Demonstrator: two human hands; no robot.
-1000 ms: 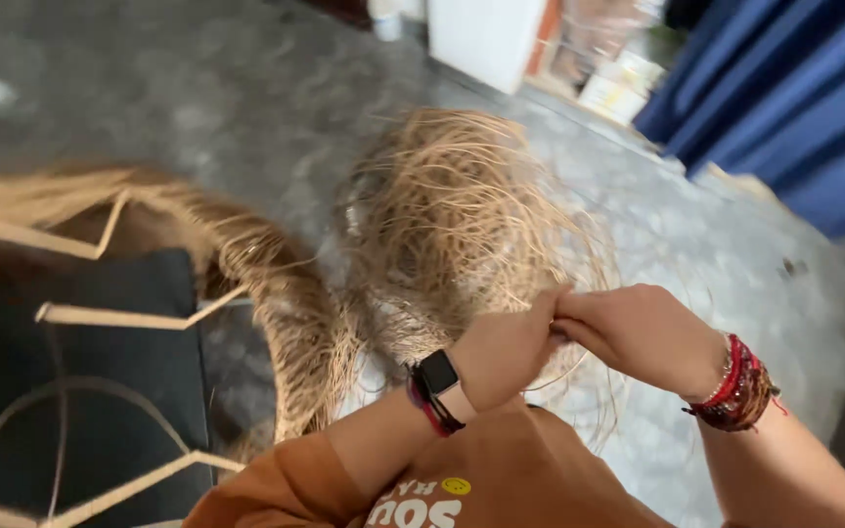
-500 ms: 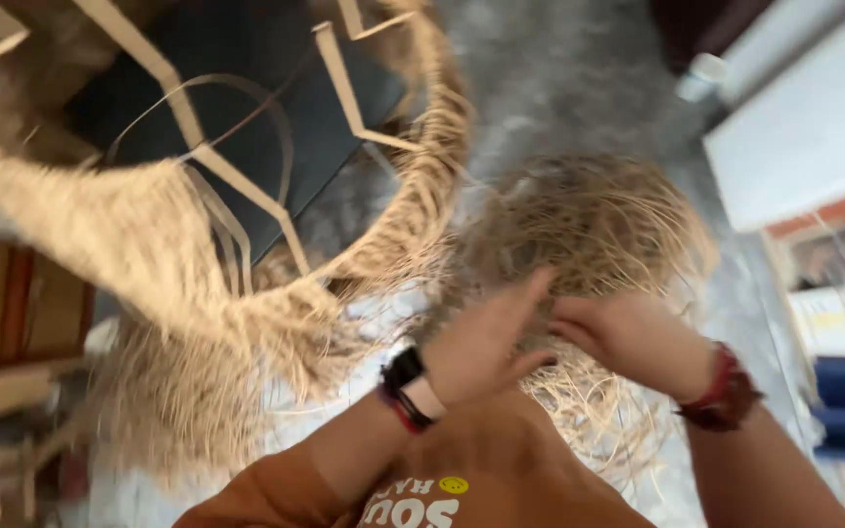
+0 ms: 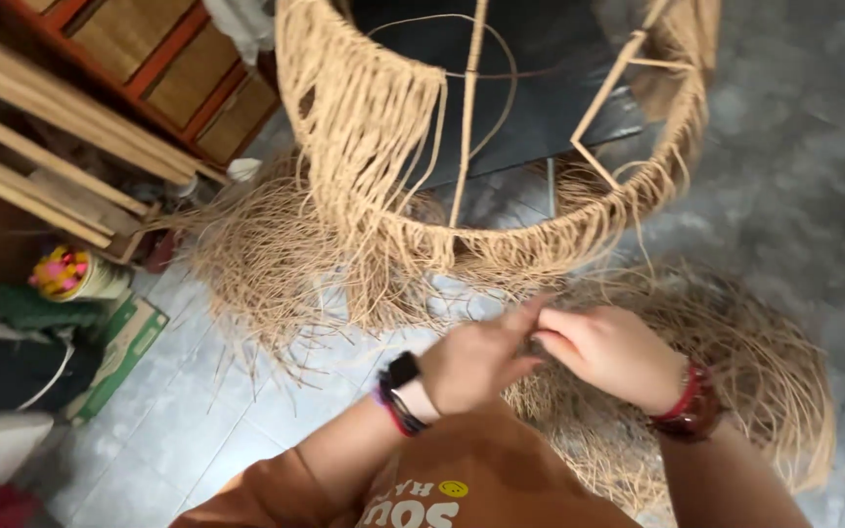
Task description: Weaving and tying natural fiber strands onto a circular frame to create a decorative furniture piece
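Both hands meet low in the middle of the view, just under the hanging fringe of a large round frame [image 3: 501, 127] wound with tan straw-like fibre. The left hand [image 3: 476, 364], with a dark watch [image 3: 401, 374] on its wrist, is curled with its fingers bunched toward the right hand [image 3: 610, 354], which is also closed with fingertips pinched in; the two touch at the fingertips, and they seem to grip thin strands of the fibre between them, though the strands at the pinch are too fine and blurred to make out for certain. The right wrist carries red bracelets [image 3: 689, 409]. The frame is cut off by the top edge, so its upper part is out of sight; pale bars show through its open middle against a dark surface behind. Loose fibre lies in two heaps on the grey tiled floor [image 3: 237, 411]: one heap [image 3: 256, 254] left of the frame, another heap [image 3: 765, 362] partly hidden behind the hands and forearms. An orange sleeve and shirt [image 3: 442, 479] fill the bottom edge and cover what lies below. At the left, wooden slats [image 3: 41, 156] and a small colourful cup [image 3: 70, 276] stand near a green box [image 3: 124, 342], all soft and partly cropped.
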